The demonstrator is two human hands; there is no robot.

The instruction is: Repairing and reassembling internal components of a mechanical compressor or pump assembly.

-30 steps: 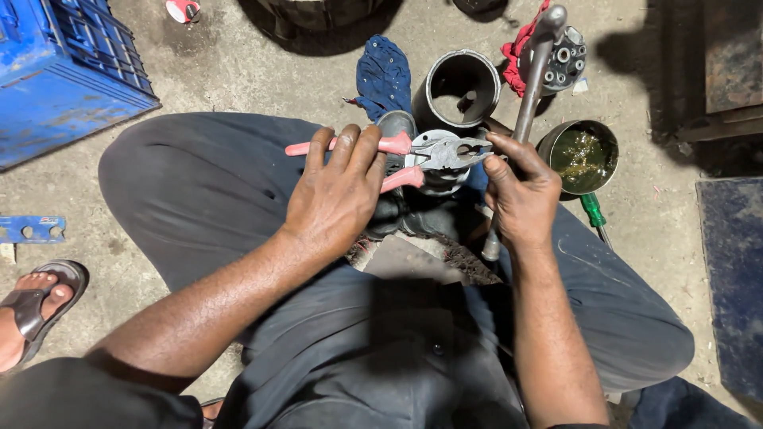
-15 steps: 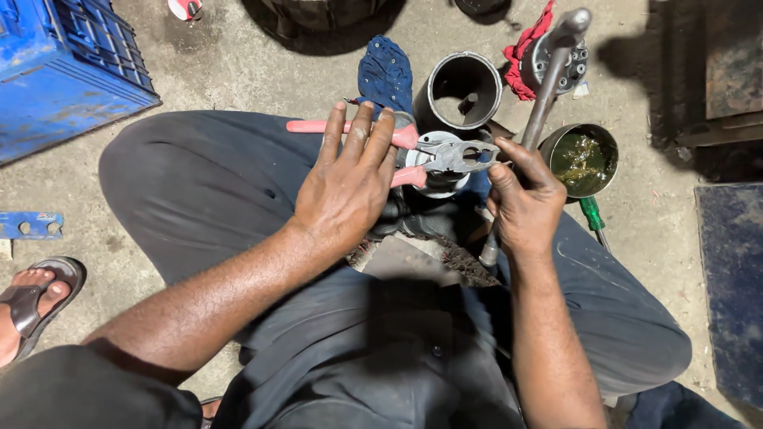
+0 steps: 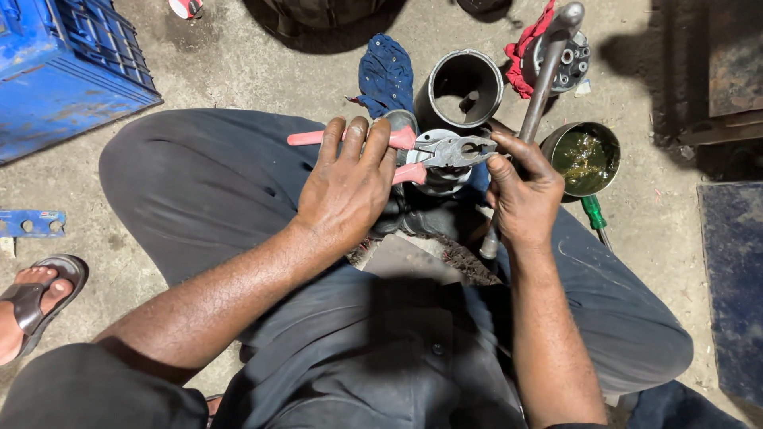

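My left hand (image 3: 347, 187) grips the pink handles of a pair of pliers (image 3: 445, 150), whose steel jaws point right. My right hand (image 3: 522, 193) is closed round a long metal bar (image 3: 542, 83) that rises up and away, its fingertips touching the pliers' jaws. Under the jaws sits a round metal part (image 3: 435, 179) held between my knees, mostly hidden by the pliers and my hands. I sit on the concrete floor in dark trousers.
A dark metal cylinder (image 3: 463, 86) stands ahead, beside a blue rag (image 3: 385, 71) and a red rag (image 3: 526, 44). A tin of greenish oil (image 3: 584, 155) and a green-handled screwdriver (image 3: 594, 214) lie right. A blue crate (image 3: 63, 71) sits at left, another person's sandalled foot (image 3: 30, 298) lower left.
The long bar has tilted from lying over the round part near the red rag toward a steeper angle in my right hand. My left hand shifted slightly up on the pliers.
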